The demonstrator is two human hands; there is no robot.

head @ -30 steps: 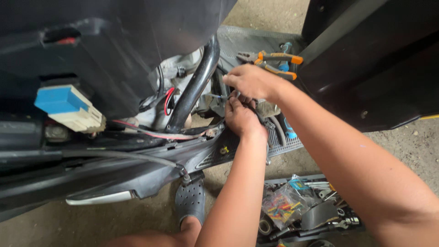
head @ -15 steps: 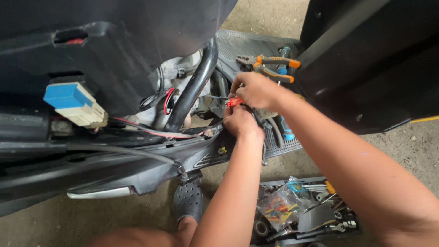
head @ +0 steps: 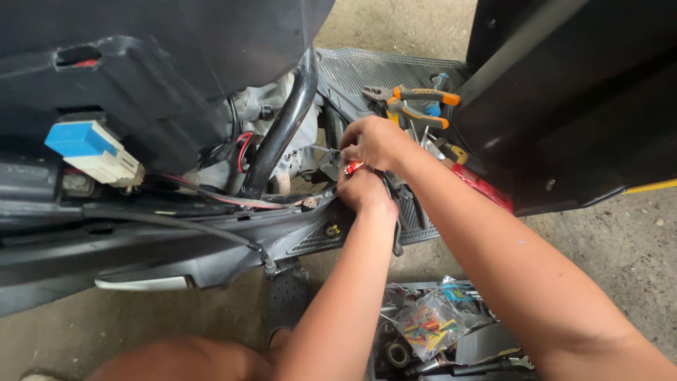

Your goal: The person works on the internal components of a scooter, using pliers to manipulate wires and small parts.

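Concrete floor (head: 635,233) underlies a stripped scooter, whose black body panel (head: 176,63) and curved black frame tube (head: 285,120) fill the upper left. Right hand (head: 377,141) and left hand (head: 363,192) meet over the ribbed footboard (head: 374,70), both pinched on a small red connector (head: 352,168). Orange-handled pliers (head: 416,106) lie just beyond. Below sits a tray holding a bag of coloured terminals (head: 427,326).
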